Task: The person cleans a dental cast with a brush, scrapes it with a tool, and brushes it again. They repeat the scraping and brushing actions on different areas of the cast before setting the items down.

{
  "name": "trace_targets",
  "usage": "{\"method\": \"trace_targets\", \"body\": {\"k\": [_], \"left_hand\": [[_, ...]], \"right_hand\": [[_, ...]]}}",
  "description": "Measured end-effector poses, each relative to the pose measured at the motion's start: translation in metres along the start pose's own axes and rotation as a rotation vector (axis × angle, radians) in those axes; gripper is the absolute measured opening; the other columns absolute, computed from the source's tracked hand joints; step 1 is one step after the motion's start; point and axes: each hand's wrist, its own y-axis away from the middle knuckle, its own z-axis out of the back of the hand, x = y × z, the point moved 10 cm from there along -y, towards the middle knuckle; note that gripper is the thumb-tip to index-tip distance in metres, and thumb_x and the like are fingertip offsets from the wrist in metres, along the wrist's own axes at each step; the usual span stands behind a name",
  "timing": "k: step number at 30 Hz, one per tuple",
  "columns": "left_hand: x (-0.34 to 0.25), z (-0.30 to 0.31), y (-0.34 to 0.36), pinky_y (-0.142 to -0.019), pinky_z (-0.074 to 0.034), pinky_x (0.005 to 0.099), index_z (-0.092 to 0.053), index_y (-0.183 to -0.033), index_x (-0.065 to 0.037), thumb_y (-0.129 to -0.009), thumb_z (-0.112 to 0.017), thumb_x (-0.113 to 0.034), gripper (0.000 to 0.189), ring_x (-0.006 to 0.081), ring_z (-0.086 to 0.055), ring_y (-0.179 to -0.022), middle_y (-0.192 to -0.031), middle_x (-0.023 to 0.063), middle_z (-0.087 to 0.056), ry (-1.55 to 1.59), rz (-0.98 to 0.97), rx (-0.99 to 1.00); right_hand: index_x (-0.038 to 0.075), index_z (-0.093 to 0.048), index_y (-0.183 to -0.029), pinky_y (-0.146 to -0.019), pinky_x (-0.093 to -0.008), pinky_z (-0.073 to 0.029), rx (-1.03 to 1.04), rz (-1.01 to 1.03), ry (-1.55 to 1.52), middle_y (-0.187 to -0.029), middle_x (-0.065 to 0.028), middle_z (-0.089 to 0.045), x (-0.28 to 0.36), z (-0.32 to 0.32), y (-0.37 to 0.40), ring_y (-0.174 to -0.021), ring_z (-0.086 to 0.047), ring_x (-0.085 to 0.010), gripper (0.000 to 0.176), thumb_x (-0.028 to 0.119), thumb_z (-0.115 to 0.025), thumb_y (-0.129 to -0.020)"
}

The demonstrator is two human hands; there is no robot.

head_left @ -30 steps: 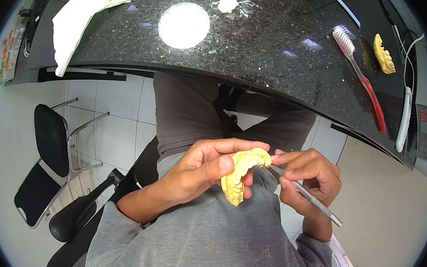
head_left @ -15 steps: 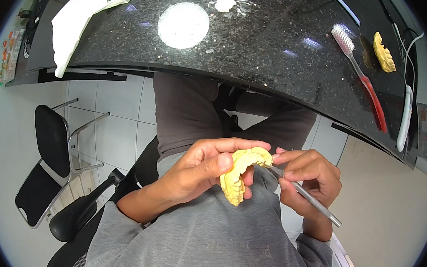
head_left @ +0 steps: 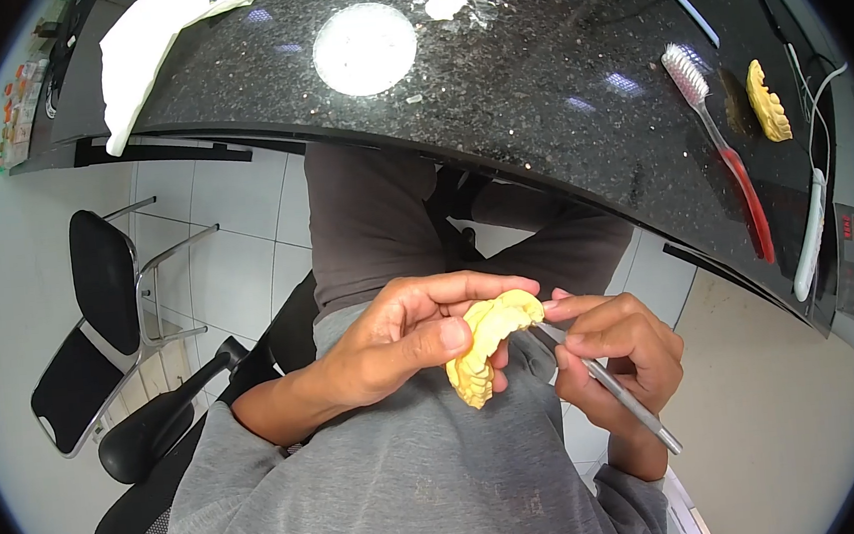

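Observation:
A yellow, horseshoe-shaped dental cast (head_left: 491, 334) with a row of moulded teeth is held over my lap. My left hand (head_left: 398, 342) is closed round its left side and top, thumb on the near face and some fingertips behind it. In my right hand (head_left: 627, 357) a slim metal-handled carving knife (head_left: 626, 404) is gripped like a pen, its handle end pointing down to the right. The knife's tip meets the right end of the cast, and whether it touches is hard to see. My right index fingertip lies against or close beside that end.
On the dark speckled worktop (head_left: 533, 88) lie a toothbrush (head_left: 736, 172) with a red handle, a second yellow cast (head_left: 767, 103), a white pen-like handpiece with a cord (head_left: 811, 237), a round white disc (head_left: 365, 49) and white cloth (head_left: 145, 58). A black chair (head_left: 98, 293) stands left.
The cast has tilted and turned slightly in my left hand, its lower tooth end shifting a little right and up. My right hand and the knife have hardly moved.

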Motion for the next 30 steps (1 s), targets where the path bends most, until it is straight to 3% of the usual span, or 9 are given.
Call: {"method": "trace_targets", "body": {"k": [4,6,8,14,18,21,24,30], "left_hand": [[0.002,0.001,-0.001,-0.072,-0.058,0.0325,-0.041,-0.135,0.010,-0.088,-0.056,-0.057,0.084,0.0221,-0.070,-0.077,-0.089,0.0144,-0.064,0.020,0.021,-0.005],[0.004,0.002,-0.001,-0.072,-0.058,0.0325,-0.041,-0.135,0.010,-0.088,-0.055,-0.058,0.084,0.0222,-0.070,-0.077,-0.088,0.0143,-0.063,0.046,0.035,-0.005],[0.004,-0.004,0.000,-0.075,-0.055,0.0307,-0.039,-0.139,0.005,-0.097,-0.050,-0.039,0.062,0.0208,-0.068,-0.087,-0.095,0.0114,-0.063,0.213,-0.005,0.109],[0.001,-0.004,-0.001,-0.077,-0.055,0.0317,-0.039,-0.139,0.006,-0.098,-0.048,-0.037,0.060,0.0222,-0.068,-0.089,-0.096,0.0120,-0.063,0.128,-0.035,0.101],[0.006,-0.002,-0.004,-0.072,-0.057,0.0333,-0.036,-0.138,0.011,-0.094,-0.044,-0.051,0.076,0.0257,-0.069,-0.084,-0.092,0.0172,-0.062,0.124,0.034,0.032],[0.016,-0.003,-0.006,-0.071,-0.058,0.0350,-0.021,-0.145,0.007,-0.098,-0.038,-0.041,0.070,0.0327,-0.069,-0.089,-0.100,0.0222,-0.059,0.497,0.090,0.067],[0.020,-0.006,-0.006,-0.073,-0.058,0.0369,-0.017,-0.147,0.005,-0.099,-0.037,-0.039,0.068,0.0345,-0.068,-0.092,-0.104,0.0233,-0.058,0.708,0.135,0.111],[0.023,-0.010,-0.005,-0.078,-0.059,0.0404,-0.012,-0.148,0.004,-0.099,-0.037,-0.037,0.068,0.0384,-0.066,-0.097,-0.107,0.0245,-0.056,0.893,0.196,0.151]], "right_hand": [[0.001,-0.059,-0.080,-0.078,-0.0405,-0.060,-0.015,0.013,-0.005,-0.076,-0.0127,-0.065,-0.001,-0.001,0.001,-0.085,-0.071,-0.0284,0.023,-0.009,-0.074,-0.066],[0.002,-0.057,-0.081,-0.087,-0.0466,-0.056,-0.030,-0.064,-0.045,-0.075,-0.0111,-0.062,-0.007,-0.001,0.004,-0.087,-0.069,-0.0289,0.019,-0.008,-0.069,-0.070],[0.001,-0.058,-0.081,-0.084,-0.0442,-0.058,-0.015,-0.034,-0.042,-0.075,-0.0118,-0.063,-0.006,0.001,0.002,-0.086,-0.070,-0.0284,0.021,-0.008,-0.071,-0.068],[0.000,-0.058,-0.081,-0.081,-0.0422,-0.059,-0.023,-0.024,-0.048,-0.075,-0.0137,-0.064,-0.006,0.001,0.001,-0.086,-0.071,-0.0285,0.020,-0.008,-0.072,-0.069],[-0.001,-0.057,-0.087,-0.085,-0.0438,-0.057,-0.145,-0.105,-0.246,-0.078,-0.0138,-0.062,-0.018,0.008,0.008,-0.090,-0.070,-0.0295,0.016,-0.005,-0.069,-0.077],[-0.001,-0.055,-0.092,-0.089,-0.0451,-0.055,-0.168,-0.120,-0.321,-0.081,-0.0130,-0.061,-0.021,0.009,0.011,-0.093,-0.069,-0.0299,0.016,-0.003,-0.067,-0.081],[-0.001,-0.055,-0.093,-0.092,-0.0459,-0.053,-0.167,-0.111,-0.324,-0.082,-0.0131,-0.060,-0.020,0.009,0.011,-0.095,-0.068,-0.0304,0.016,-0.003,-0.066,-0.082],[-0.001,-0.055,-0.091,-0.090,-0.0465,-0.054,-0.186,-0.110,-0.316,-0.082,-0.0133,-0.061,-0.020,0.010,0.011,-0.094,-0.068,-0.0303,0.015,-0.004,-0.066,-0.081]]}}
